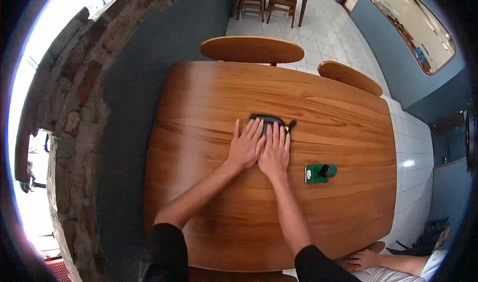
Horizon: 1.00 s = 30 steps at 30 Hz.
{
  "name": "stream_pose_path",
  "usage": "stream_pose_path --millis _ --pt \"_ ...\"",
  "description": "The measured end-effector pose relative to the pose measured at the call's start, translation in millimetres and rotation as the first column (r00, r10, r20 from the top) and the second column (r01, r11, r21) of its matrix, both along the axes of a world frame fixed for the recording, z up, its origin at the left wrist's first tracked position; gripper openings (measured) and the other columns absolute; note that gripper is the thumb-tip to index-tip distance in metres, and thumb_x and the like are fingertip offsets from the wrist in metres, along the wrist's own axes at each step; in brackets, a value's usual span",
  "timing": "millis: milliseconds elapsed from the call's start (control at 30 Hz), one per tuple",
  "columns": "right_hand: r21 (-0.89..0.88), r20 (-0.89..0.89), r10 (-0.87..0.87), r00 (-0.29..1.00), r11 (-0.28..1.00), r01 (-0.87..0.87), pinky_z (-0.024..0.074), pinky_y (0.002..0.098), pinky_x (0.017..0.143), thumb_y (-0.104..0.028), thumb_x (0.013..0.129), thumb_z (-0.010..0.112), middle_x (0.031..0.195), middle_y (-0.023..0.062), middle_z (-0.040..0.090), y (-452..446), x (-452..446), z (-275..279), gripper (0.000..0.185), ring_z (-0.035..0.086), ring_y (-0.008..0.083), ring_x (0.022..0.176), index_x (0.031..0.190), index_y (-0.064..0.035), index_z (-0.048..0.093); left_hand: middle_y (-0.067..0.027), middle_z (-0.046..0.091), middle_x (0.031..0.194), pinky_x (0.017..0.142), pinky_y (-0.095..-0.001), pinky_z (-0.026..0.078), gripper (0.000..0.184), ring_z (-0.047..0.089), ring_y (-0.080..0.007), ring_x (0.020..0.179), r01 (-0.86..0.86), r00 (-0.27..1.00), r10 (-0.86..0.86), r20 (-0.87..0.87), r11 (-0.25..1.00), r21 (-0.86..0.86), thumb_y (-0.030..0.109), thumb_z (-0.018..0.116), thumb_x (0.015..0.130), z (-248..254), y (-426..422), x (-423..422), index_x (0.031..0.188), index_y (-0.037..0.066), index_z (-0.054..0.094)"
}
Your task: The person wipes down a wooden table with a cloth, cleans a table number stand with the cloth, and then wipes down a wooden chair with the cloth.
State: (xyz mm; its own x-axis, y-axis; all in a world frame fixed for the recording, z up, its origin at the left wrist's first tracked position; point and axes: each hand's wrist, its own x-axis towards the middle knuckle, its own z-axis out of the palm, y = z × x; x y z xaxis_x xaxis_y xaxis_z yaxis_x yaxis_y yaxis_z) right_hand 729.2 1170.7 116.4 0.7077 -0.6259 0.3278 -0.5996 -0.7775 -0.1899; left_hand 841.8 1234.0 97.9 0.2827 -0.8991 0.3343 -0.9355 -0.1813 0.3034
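A small black pouch-like object (269, 118) lies on the wooden table (224, 207), with a dark tab and a bit of yellow at its right end. My left hand (245, 147) rests over its left part, fingers stretched out and the thumb apart. Beside it, touching, my right hand (275, 150) lies flat with its fingers extended over the right part. Both palms face down and cover much of the object, so its exact kind is hidden. To the right of my right hand sits a green item (313, 174) with a white logo and a small black piece on it.
Chair backs (251, 49) stand along the far table edge, with another chair (348, 77) at the far right. Another person's hand (366, 259) is at the lower right edge. A dark wall (129, 147) runs close along the left side.
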Motion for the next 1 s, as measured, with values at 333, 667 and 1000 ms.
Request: stream_pose_path --millis 333,667,1000 --pt "0.053 -0.171 -0.028 0.985 0.998 0.037 0.0067 0.0456 0.118 -0.038 0.1 0.029 0.157 0.0091 0.019 -146.9 133.7 -28.0 0.057 0.016 0.0274 0.145 0.149 -0.01 0.025 -0.0039 0.03 0.154 0.117 -0.0524 0.001 0.054 0.027 -0.0205 0.142 -0.129 0.989 0.12 0.09 0.987 0.097 0.038 0.023 0.101 -21.5 -138.9 127.1 0.147 0.013 0.033" --pt "0.085 -0.181 0.115 0.977 0.991 -0.101 0.0071 0.0439 0.119 -0.036 0.099 0.026 0.158 0.007 0.017 -122.4 206.7 -35.5 0.056 0.016 0.0268 0.145 0.15 -0.0121 0.026 -0.0047 0.026 0.156 0.117 -0.0549 0.001 0.055 0.025 -0.0209 0.143 -0.269 0.963 0.269 0.01 0.96 0.075 0.038 0.018 0.102 -41.2 -112.2 198.4 0.149 0.012 0.027" --pt "0.051 -0.176 0.29 0.941 0.957 -0.285 0.0078 0.0424 0.119 -0.036 0.099 0.021 0.158 0.007 0.018 -100.2 204.4 -11.1 0.057 0.015 0.0262 0.146 0.15 -0.0111 0.025 -0.0047 0.023 0.157 0.117 -0.0543 0.003 0.056 0.022 -0.0215 0.144 -0.475 0.879 0.446 0.169 0.85 0.225 0.039 0.016 0.102 -13.8 -73.9 189.8 0.15 0.012 0.025"
